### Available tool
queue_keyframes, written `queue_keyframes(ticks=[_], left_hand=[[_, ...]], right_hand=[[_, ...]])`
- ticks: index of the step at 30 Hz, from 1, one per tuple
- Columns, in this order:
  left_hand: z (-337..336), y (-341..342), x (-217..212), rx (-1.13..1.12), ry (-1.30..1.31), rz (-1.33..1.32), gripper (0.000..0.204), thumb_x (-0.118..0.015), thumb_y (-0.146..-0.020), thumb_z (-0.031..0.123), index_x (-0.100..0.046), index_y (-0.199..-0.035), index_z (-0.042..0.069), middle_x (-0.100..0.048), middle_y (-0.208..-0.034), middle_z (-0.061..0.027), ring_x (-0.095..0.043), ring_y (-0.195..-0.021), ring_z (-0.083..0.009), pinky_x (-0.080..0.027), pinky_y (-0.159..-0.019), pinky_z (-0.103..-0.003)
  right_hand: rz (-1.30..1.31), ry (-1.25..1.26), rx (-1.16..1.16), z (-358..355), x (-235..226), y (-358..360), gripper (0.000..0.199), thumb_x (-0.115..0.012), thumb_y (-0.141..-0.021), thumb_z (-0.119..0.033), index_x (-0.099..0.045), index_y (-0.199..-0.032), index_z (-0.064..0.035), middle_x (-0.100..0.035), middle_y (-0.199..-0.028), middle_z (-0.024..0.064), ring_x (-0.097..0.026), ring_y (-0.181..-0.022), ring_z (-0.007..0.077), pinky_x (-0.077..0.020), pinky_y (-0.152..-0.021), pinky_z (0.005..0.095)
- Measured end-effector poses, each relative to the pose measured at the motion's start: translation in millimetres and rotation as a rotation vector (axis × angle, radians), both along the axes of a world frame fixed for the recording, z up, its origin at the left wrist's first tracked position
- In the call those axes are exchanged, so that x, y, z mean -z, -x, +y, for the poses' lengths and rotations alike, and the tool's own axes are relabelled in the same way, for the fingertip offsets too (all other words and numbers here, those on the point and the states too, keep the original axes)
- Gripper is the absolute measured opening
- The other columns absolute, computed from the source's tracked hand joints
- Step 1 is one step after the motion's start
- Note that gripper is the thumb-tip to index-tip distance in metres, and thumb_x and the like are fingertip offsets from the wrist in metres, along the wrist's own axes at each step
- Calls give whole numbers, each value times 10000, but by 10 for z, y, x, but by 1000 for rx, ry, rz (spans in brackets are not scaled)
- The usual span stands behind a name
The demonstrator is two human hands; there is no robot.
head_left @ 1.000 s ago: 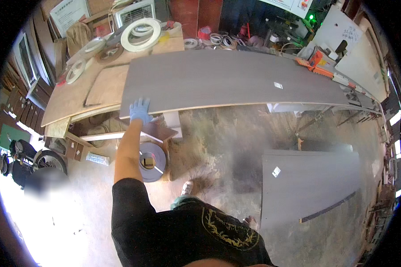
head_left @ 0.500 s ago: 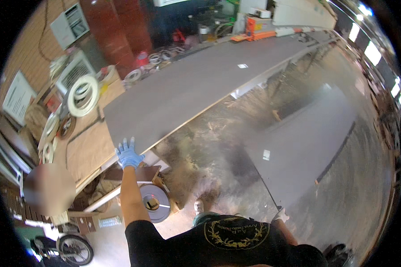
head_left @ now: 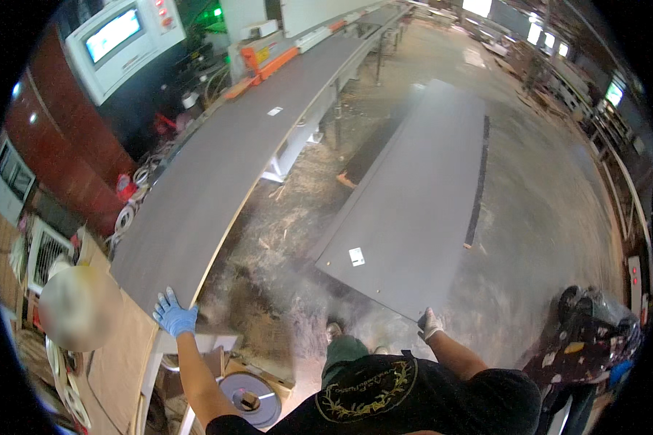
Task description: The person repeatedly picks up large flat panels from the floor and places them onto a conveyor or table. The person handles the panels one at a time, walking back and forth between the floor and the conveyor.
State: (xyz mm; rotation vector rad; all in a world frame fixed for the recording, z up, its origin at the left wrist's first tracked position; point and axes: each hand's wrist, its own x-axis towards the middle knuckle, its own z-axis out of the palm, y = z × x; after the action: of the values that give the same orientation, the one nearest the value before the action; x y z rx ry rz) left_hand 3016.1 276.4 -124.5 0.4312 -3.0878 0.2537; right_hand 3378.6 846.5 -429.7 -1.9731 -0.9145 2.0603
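Observation:
My left hand (head_left: 175, 316), in a blue glove, lies with fingers spread on the near end of a long grey panel (head_left: 196, 188). This panel runs away along the machine table, a small white label on its top. At the right, my right hand (head_left: 432, 324), in a pale glove, is closed on the near corner of a second grey panel (head_left: 413, 203). That one lies low beside the table, also with a white label (head_left: 356, 257). Part of a dark board (head_left: 370, 156) shows beneath its left edge.
Ahead left stands a machine with a control screen (head_left: 114, 35) and an orange guard (head_left: 276, 65). A coil of grey edge banding (head_left: 250, 400) sits below my left arm. Plastic-covered things (head_left: 588, 333) stand at the right. Sawdust lies on the floor between the panels.
The view has swung to the right, bringing the low panel to the middle. My left hand still rests on the table panel's end; my right hand still holds the low panel's corner.

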Motion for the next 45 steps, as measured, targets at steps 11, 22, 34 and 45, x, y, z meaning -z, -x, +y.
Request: queue_keyframes(ticks=[11, 22, 34, 45], left_hand=[[860, 702, 87, 121, 15, -3, 859, -646, -710, 428, -208, -1417, 213, -212, -1463, -95, -265, -1304, -341, -172, -1074, -485], [1583, 1238, 136, 372, -11, 155, 840, -619, -731, 448, -218, -1414, 166, -224, -1454, -113, -271, -1302, -315, -190, -1079, -445], [3781, -2238, 2448, -270, -1703, -933, 709, -624, -754, 432, -386, -1285, 27, -444, -1222, -156, -440, -1096, -283, -362, -924, -393], [2672, -3113, 2012, -209, -1598, -90, 597, -624, -809, 427, -468, -1204, 8, -543, -1083, -122, -537, -982, -214, -493, -758, -336]], right_hand=[[-125, -286, -138, -166, -835, 273, 965, -669, -732, -487, -194, -1360, 71, -394, -1311, 227, -462, -1153, 311, -407, -915, 415], [-5, -170, -220, 229, -186, 215, 797, -738, -704, -410, -415, -1216, 109, -585, -1066, 169, -570, -942, 238, -473, -793, 339], [271, -152, -145, -250, -487, -204, 366, -650, -784, -429, -573, -925, -101, -531, -695, 8, -517, -637, 168, -469, -564, 339], [392, 312, -673, 300, -1878, 430, 452, -674, -749, -428, -554, -972, -53, -598, -909, 91, -581, -771, 217, -507, -620, 356]])
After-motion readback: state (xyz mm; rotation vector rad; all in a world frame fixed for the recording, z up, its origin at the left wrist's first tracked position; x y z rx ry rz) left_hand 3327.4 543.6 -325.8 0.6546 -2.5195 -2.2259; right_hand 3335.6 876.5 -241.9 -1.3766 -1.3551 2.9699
